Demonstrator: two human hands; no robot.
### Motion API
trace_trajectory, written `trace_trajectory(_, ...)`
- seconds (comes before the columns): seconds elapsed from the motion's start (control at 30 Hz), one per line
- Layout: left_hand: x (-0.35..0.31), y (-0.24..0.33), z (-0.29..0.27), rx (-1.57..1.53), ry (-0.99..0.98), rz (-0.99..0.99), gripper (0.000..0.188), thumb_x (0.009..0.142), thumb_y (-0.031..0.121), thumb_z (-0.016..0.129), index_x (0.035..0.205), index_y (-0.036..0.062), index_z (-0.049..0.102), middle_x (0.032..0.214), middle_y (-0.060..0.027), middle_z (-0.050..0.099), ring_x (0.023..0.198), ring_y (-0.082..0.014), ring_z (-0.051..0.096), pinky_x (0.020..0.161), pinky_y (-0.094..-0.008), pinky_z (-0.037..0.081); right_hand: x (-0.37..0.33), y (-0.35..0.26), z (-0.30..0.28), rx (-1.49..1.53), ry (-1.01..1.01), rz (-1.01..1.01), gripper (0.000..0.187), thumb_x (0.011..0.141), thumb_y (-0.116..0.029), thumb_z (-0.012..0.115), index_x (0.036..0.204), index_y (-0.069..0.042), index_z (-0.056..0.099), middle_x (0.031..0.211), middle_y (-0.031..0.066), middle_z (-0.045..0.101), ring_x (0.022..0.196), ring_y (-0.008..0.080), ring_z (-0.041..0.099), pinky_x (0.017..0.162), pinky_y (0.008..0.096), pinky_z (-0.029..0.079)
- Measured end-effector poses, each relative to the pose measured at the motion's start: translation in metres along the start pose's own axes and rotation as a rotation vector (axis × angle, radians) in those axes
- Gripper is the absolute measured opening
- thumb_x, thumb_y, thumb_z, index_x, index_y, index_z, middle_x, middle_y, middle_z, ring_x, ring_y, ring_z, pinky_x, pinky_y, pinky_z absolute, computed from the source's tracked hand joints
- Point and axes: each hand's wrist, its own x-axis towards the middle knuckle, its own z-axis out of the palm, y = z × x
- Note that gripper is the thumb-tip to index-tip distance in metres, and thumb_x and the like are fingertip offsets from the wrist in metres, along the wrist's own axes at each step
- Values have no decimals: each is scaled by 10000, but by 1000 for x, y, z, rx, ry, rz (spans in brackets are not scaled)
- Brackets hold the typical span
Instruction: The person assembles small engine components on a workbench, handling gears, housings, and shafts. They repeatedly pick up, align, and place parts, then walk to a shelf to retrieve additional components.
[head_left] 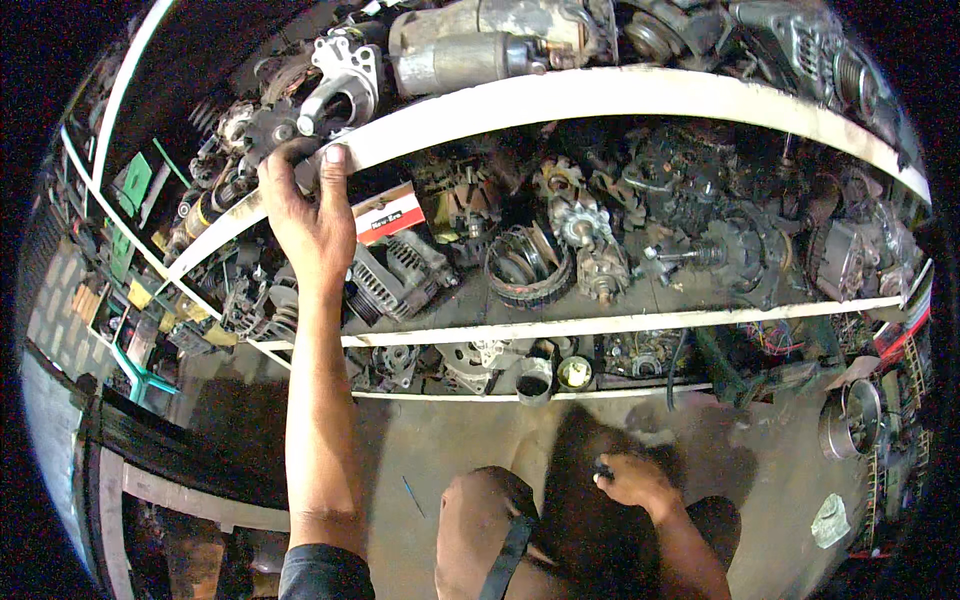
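My left hand (308,215) reaches up to the upper shelf and is closed over its white rail (560,92). The thumb rests against the rail, while the fingers curl over the top beside a dark greasy metal part (275,128). Just above the hand stands a silver cast housing (342,85). Lower right, my right hand (640,482) is closed around a small dark object (603,469), its kind too small to tell. That hand is held low, over the floor beside my knee.
Starter motors (465,62) and other greasy parts fill the upper shelf. Below lie an alternator (405,275), a red-and-white box (392,215) and a round pulley-like part (528,268). A dark cup (535,380) stands at the bottom shelf's edge. A metal ring (850,420) sits at right.
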Motion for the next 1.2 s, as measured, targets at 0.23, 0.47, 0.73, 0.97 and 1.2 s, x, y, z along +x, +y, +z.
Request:
trace_trajectory(0.23,2,2,1,66,-9,52,341,1012,261,734,1211,10,617,1125,-179,619,1065,-353,595,980,-444,459,7,10,-3,-105,-110,24,578,1034,-486,573,1454,-92,620,1434,223,649,1342,413,603,1140,533,475)
trace_trajectory(0.47,-4,-9,2,27,2,64,337,1022,261,716,1236,13,640,1155,-170,639,1104,-334,601,1002,-428,464,4,2,8,-89,-112,-10,600,1045,-483,551,1505,-99,573,1446,229,642,1349,447,590,1166,543,454)
trace_trajectory(0.73,-7,-17,16,-73,131,62,348,987,278,758,1192,10,674,1126,-172,653,1081,-326,621,987,-435,480,2,9,46,-54,-127,-87,575,1047,-483,566,1492,-120,573,1332,247,695,1251,454,654,1132,564,461)
trace_trajectory(0.97,-4,0,26,59,232,39,371,950,272,721,1157,-19,620,1099,-228,601,1105,-452,569,978,-571,428,23,45,40,20,-12,-205,483,974,-472,672,1261,-85,714,1140,220,760,1081,407,729,941,524,561)
trace_trajectory(1.2,-3,4,7,-59,158,-29,346,956,269,689,1171,6,627,1115,-209,596,1094,-419,557,972,-560,425,46,68,43,-237,-45,-25,592,926,-522,716,1290,-56,700,1265,206,733,1180,387,695,959,498,556)
